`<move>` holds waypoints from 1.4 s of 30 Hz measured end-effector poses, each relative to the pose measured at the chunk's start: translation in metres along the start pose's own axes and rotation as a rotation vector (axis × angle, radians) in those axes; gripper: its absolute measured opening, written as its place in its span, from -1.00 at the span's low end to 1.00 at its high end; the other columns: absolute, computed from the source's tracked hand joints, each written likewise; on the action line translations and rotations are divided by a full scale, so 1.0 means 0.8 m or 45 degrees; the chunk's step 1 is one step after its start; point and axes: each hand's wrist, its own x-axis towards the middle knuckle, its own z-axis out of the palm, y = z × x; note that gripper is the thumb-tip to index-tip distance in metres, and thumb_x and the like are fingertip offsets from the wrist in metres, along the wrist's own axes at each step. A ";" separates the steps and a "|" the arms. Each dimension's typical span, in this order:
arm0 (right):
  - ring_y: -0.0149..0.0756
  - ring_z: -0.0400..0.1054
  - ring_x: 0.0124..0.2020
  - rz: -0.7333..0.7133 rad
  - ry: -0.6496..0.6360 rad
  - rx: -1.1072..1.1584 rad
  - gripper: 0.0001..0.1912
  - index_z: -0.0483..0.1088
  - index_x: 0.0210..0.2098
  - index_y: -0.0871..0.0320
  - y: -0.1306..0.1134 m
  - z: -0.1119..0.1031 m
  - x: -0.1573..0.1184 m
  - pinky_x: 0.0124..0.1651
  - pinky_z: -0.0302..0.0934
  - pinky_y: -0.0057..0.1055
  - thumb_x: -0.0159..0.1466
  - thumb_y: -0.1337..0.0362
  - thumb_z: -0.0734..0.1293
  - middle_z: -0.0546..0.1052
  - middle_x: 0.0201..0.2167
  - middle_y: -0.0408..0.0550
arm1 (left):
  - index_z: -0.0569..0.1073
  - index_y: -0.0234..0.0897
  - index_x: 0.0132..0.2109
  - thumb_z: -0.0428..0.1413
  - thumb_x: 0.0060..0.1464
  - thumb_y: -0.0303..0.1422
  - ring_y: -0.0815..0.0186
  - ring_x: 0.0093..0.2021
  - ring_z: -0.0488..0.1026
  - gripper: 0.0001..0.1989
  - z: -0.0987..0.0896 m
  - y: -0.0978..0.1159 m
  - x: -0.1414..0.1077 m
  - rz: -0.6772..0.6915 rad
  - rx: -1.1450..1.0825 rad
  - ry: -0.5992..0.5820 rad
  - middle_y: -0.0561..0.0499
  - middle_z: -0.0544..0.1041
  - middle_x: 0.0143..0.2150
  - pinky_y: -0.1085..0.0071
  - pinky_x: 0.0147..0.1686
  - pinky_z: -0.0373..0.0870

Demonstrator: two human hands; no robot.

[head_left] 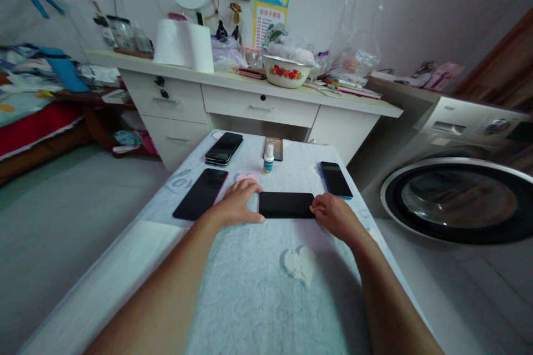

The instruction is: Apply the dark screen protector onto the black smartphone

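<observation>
A black smartphone (286,205) lies sideways and flat on the cloth-covered table. My left hand (238,204) holds its left end, with the thumb at the near corner and the fingers at the far corner. At the right end, my right hand (333,213) has its fingers curled in a pinch against the phone's edge; whatever is between them is too small to make out. Behind the phone stands a small white spray bottle (268,160) with a blue label. A pink piece (246,177) lies partly hidden behind my left hand.
To the left lie a large dark phone (202,194) and a stack of phones (225,148). A blue-edged phone (336,180) is at the right edge. Farther back sits a brownish phone case (280,147). A desk (262,100) and a washing machine (453,188) border the table (266,299).
</observation>
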 end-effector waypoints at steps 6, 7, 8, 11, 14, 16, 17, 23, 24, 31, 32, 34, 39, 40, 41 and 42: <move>-0.40 0.27 -0.42 0.024 0.001 -0.017 -0.89 0.41 -0.42 0.16 0.000 0.000 0.000 -0.37 -0.03 -0.47 0.15 0.40 0.24 0.45 -0.42 -0.07 | 0.29 -0.10 0.05 0.27 -0.26 -0.09 -0.03 0.31 0.00 -0.33 0.002 -0.005 0.000 0.019 -0.005 0.027 -0.06 0.14 0.27 0.12 0.22 0.08; -0.40 0.27 -0.43 0.023 -0.002 -0.014 -0.89 0.41 -0.43 0.16 -0.001 0.000 0.000 -0.37 -0.04 -0.47 0.14 0.41 0.24 0.46 -0.42 -0.07 | 0.29 -0.09 0.04 0.27 -0.26 -0.10 -0.03 0.31 0.00 -0.33 0.002 -0.005 0.001 0.021 -0.007 0.028 -0.06 0.14 0.27 0.12 0.22 0.09; -0.40 0.27 -0.43 0.020 -0.006 -0.008 -0.89 0.40 -0.43 0.17 -0.002 0.000 0.000 -0.37 -0.03 -0.48 0.14 0.41 0.23 0.46 -0.42 -0.07 | 0.29 -0.09 0.04 0.28 -0.26 -0.10 -0.02 0.31 0.00 -0.33 0.002 -0.005 0.001 0.022 -0.009 0.026 -0.05 0.14 0.27 0.12 0.22 0.08; -0.40 0.28 -0.41 -0.003 -0.022 0.024 -0.87 0.40 -0.43 0.17 -0.006 0.001 -0.001 -0.36 -0.02 -0.49 0.11 0.44 0.23 0.46 -0.40 -0.07 | 0.29 -0.10 0.04 0.28 -0.25 -0.11 -0.01 0.31 0.00 -0.34 0.001 -0.004 0.001 0.018 -0.013 0.020 -0.06 0.14 0.26 0.11 0.22 0.08; -0.41 0.28 -0.41 -0.030 -0.039 0.063 -0.85 0.40 -0.43 0.17 -0.011 0.001 -0.001 -0.35 -0.01 -0.49 0.08 0.47 0.22 0.46 -0.40 -0.07 | 0.28 -0.09 0.05 0.27 -0.24 -0.10 -0.02 0.31 0.00 -0.34 0.001 -0.003 0.000 0.017 -0.014 0.020 -0.06 0.14 0.27 0.11 0.22 0.08; -0.41 0.28 -0.41 -0.047 -0.041 0.083 -0.84 0.40 -0.44 0.17 -0.015 0.002 -0.001 -0.35 -0.01 -0.49 0.08 0.48 0.21 0.46 -0.41 -0.08 | 0.29 -0.09 0.05 0.28 -0.25 -0.10 -0.02 0.31 0.00 -0.33 0.001 -0.003 0.001 0.018 -0.011 0.025 -0.05 0.14 0.27 0.11 0.22 0.08; -0.41 0.27 -0.41 -0.054 -0.038 0.090 -0.84 0.40 -0.44 0.17 -0.017 0.002 -0.001 -0.35 -0.01 -0.49 0.08 0.48 0.21 0.46 -0.41 -0.08 | 0.29 -0.09 0.05 0.28 -0.25 -0.10 -0.02 0.31 0.00 -0.33 0.002 -0.004 0.001 0.018 -0.008 0.027 -0.05 0.14 0.27 0.12 0.22 0.08; -0.41 0.27 -0.37 -0.113 -0.030 0.115 -0.83 0.40 -0.41 0.16 -0.027 0.012 -0.002 -0.31 0.01 -0.50 0.11 0.48 0.20 0.44 -0.38 -0.09 | 0.28 -0.09 0.06 0.27 -0.25 -0.09 -0.02 0.32 -0.01 -0.32 0.002 -0.004 0.001 0.016 0.007 0.021 -0.05 0.14 0.27 0.11 0.23 0.07; -0.42 0.27 -0.36 -0.120 -0.032 0.125 -0.83 0.39 -0.41 0.15 -0.029 0.013 -0.003 -0.31 0.01 -0.50 0.12 0.48 0.20 0.43 -0.37 -0.09 | 0.28 -0.09 0.06 0.27 -0.25 -0.09 -0.03 0.32 -0.01 -0.32 0.002 -0.004 0.001 0.016 0.009 0.021 -0.06 0.13 0.27 0.11 0.23 0.06; -0.44 0.26 -0.37 -0.161 -0.041 0.129 -0.84 0.38 -0.39 0.13 -0.044 0.020 -0.004 -0.30 0.01 -0.52 0.15 0.47 0.21 0.38 -0.36 -0.13 | 0.28 -0.11 0.06 0.27 -0.24 -0.10 -0.03 0.33 -0.04 -0.32 0.002 -0.003 0.001 0.012 0.007 0.016 -0.08 0.13 0.28 0.11 0.24 0.04; -0.45 0.26 -0.36 -0.168 -0.042 0.123 -0.84 0.38 -0.38 0.13 -0.045 0.020 -0.004 -0.30 0.01 -0.52 0.16 0.46 0.21 0.38 -0.35 -0.13 | 0.28 -0.11 0.06 0.27 -0.24 -0.10 -0.03 0.33 -0.04 -0.32 0.002 -0.003 0.001 0.014 0.006 0.018 -0.07 0.13 0.28 0.11 0.24 0.04; -0.44 0.27 -0.35 -0.177 -0.040 0.112 -0.85 0.38 -0.36 0.12 -0.047 0.022 -0.004 -0.29 0.02 -0.52 0.18 0.45 0.21 0.38 -0.34 -0.13 | 0.28 -0.10 0.06 0.27 -0.24 -0.09 -0.03 0.33 -0.04 -0.32 0.003 -0.004 0.001 0.018 0.003 0.022 -0.06 0.13 0.28 0.11 0.24 0.05; -0.44 0.28 -0.33 -0.187 -0.053 0.099 -0.85 0.38 -0.35 0.13 -0.049 0.025 -0.004 -0.27 0.02 -0.52 0.18 0.46 0.22 0.37 -0.34 -0.13 | 0.29 -0.09 0.05 0.27 -0.26 -0.09 -0.05 0.33 -0.04 -0.32 0.004 -0.005 0.001 0.016 -0.012 0.021 -0.06 0.12 0.29 0.09 0.24 0.05; -0.45 0.27 -0.34 -0.187 -0.053 0.101 -0.85 0.38 -0.35 0.13 -0.049 0.025 -0.004 -0.28 0.02 -0.52 0.19 0.45 0.22 0.37 -0.34 -0.13 | 0.29 -0.10 0.05 0.27 -0.26 -0.09 -0.06 0.33 -0.04 -0.32 0.003 -0.005 0.001 0.016 -0.015 0.022 -0.06 0.12 0.29 0.09 0.24 0.05; -0.45 0.27 -0.35 -0.187 -0.054 0.105 -0.86 0.38 -0.34 0.12 -0.049 0.024 -0.004 -0.28 0.02 -0.52 0.20 0.44 0.22 0.38 -0.34 -0.13 | 0.29 -0.10 0.06 0.26 -0.26 -0.08 -0.06 0.34 -0.04 -0.32 0.003 -0.004 0.001 0.015 -0.018 0.021 -0.06 0.12 0.29 0.10 0.24 0.04; -0.45 0.27 -0.36 -0.184 -0.057 0.109 -0.86 0.39 -0.33 0.13 -0.048 0.023 -0.004 -0.28 0.02 -0.52 0.21 0.43 0.22 0.38 -0.33 -0.13 | 0.29 -0.11 0.06 0.26 -0.26 -0.08 -0.06 0.34 -0.04 -0.32 0.003 -0.004 0.001 0.014 -0.020 0.020 -0.07 0.12 0.29 0.10 0.24 0.04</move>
